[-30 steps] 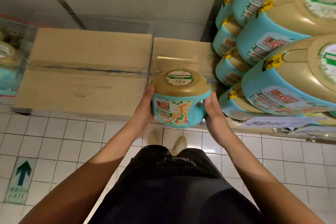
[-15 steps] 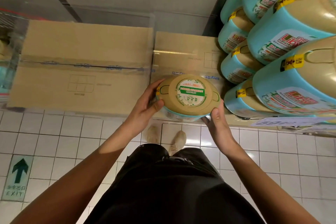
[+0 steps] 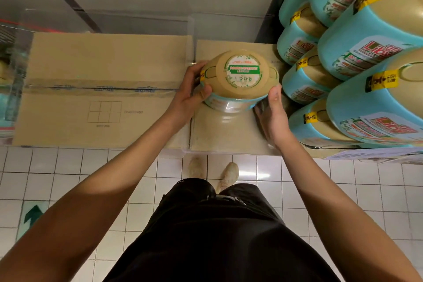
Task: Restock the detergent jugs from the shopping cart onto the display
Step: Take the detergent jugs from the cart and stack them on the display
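I hold a teal detergent jug [image 3: 240, 75] with a tan top and a round green-and-white label, seen from above. It sits low over the smaller cardboard box [image 3: 219, 130], under a glossy clear sheet that reflects it; I cannot tell if it touches. My left hand [image 3: 190, 96] grips its left side and my right hand [image 3: 272, 112] cups its right lower side. Directly to the right stands the stacked display of matching teal jugs [image 3: 357, 57]. At the far left edge a bit of the shopping cart [image 3: 6, 36] shows.
A larger taped cardboard box [image 3: 100, 89] lies left of the small one. A price tag strip [image 3: 375, 153] runs along the display's front edge. White floor tiles [image 3: 91, 178] and my shoes lie below. A grey wall stands behind the boxes.
The jug has moved forward and down over the small box, closer to the stacked jugs, and tipped so only its top shows. Both hands went with it.
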A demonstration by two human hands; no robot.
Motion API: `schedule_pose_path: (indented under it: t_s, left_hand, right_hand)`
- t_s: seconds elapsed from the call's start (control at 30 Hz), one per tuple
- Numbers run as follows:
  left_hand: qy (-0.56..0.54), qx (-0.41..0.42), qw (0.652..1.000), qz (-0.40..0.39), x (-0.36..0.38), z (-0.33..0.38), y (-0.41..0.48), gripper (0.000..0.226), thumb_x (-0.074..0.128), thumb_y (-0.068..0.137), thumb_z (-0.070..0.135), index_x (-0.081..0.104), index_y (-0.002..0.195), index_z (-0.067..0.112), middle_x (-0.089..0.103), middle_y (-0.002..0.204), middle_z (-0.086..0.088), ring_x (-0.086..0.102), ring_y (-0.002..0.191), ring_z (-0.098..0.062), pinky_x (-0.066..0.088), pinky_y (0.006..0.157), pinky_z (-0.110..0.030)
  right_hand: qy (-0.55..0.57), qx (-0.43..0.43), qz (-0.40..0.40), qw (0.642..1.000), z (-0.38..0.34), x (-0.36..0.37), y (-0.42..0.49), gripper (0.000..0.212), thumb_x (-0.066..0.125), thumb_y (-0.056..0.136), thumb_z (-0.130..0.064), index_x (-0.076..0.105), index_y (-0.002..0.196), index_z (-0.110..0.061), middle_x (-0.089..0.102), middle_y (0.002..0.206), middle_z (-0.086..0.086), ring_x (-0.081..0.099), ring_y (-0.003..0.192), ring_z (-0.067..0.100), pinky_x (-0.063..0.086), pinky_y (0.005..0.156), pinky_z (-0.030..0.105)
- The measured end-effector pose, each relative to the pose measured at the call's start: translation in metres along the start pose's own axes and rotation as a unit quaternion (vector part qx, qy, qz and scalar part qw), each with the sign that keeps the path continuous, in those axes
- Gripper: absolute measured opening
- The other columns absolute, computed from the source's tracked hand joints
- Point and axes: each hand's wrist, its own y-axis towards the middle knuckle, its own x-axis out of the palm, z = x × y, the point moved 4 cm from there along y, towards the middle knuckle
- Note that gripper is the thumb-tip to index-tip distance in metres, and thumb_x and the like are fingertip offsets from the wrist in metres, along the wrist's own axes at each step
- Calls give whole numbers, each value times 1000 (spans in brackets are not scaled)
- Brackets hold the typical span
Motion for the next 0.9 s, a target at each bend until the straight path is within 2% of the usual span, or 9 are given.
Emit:
schedule_pose_path:
  t_s: [0.07, 0.13, 0.2, 0.3, 0.43, 0.57, 0.67, 0.77, 0.9]
  left_hand:
    - [-11, 4, 1000, 12, 0, 9, 13, 82, 75, 84, 65, 40, 144, 21, 51, 141, -5, 54, 128, -10, 45, 109, -35]
    - [-18, 13, 1000, 15, 0, 15, 27, 90, 74, 81, 69, 38, 144, 17, 51, 142, -8, 54, 129, -11, 46, 110, -34]
    - [-13, 21, 1000, 12, 0, 22, 41, 93, 74, 81, 70, 36, 144, 13, 51, 142, -8, 54, 131, -13, 47, 111, -37]
    - [-13, 11, 1000, 10, 1, 27, 64, 84, 75, 88, 58, 35, 144, 10, 49, 144, -10, 50, 136, -26, 42, 119, -50]
    - [-12, -3, 1000, 9, -2, 26, 95, 55, 55, 104, 18, 33, 151, 2, 50, 148, -10, 48, 143, -33, 41, 118, -59]
    - [-7, -3, 1000, 12, -1, 28, 116, 46, 52, 108, 11, 33, 150, 6, 51, 146, -8, 53, 138, -26, 45, 116, -57]
    - [-12, -5, 1000, 10, 1, 31, 134, 46, 51, 109, 9, 33, 151, 4, 49, 149, -12, 51, 141, -32, 45, 115, -60]
    - [-9, -25, 1000, 10, 2, 36, 152, 49, 52, 109, 10, 32, 154, 6, 51, 146, -3, 52, 139, -24, 46, 115, -56]
    - [-5, -47, 999, -12, 4, 44, 170, 53, 50, 110, 12, 27, 157, 9, 50, 142, 6, 55, 132, -12, 50, 113, -43]
  right_hand:
    - [8, -5, 7, 1000, -4, 5, 13, 90, 64, 90, -70, 29, 159, -24, 51, 154, -9, 41, 151, 16, 35, 124, 35]
    - [13, 6, 19, 1000, -8, 9, 30, 61, 48, 101, -59, 36, 153, -31, 56, 148, -16, 47, 145, 6, 38, 120, 31]
    - [30, 8, 53, 998, -13, 11, 47, 51, 37, 106, -53, 39, 153, -32, 54, 153, -12, 45, 146, 4, 36, 122, 31]
    - [56, 6, 102, 993, -28, 18, 65, 51, 33, 112, -51, 44, 154, -24, 59, 152, -7, 50, 143, 7, 39, 122, 33]
    - [78, -1, 144, 986, -44, 33, 80, 46, 34, 110, -57, 58, 138, -29, 75, 123, -14, 68, 117, -1, 54, 96, 20]
    - [96, -9, 187, 978, -56, 43, 96, 55, 37, 109, -58, 58, 143, -21, 73, 129, -6, 69, 114, 5, 55, 94, 22]
    - [161, -9, 179, 970, -63, 47, 113, 62, 39, 108, -58, 55, 150, -15, 65, 144, 6, 66, 126, 15, 54, 104, 31]
    - [201, -9, 176, 964, -72, 50, 127, 65, 38, 108, -59, 52, 153, -14, 62, 148, 9, 60, 136, 20, 47, 115, 37]
    - [202, -1, 193, 960, -79, 47, 141, 66, 41, 106, -62, 55, 150, -16, 66, 144, 7, 64, 128, 18, 54, 101, 32]
